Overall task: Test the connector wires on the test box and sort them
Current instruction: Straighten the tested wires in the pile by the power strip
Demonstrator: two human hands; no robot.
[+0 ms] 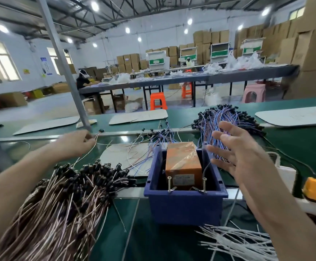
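An orange test box stands inside a blue plastic bin, with two upright screws at the bin's front rim. My left hand is stretched out to the far left and pinches one connector wire whose black plug points away. My right hand hovers open with spread fingers just right of the bin, touching nothing. A big bundle of brown wires with black plugs lies under my left forearm. A bundle of blue-purple wires sits behind my right hand.
Loose wires lie behind the bin on a white sheet. White wires fan out at the near right. An orange device sits at the right. A grey pole rises at the left. Other benches, stools and cartons stand beyond.
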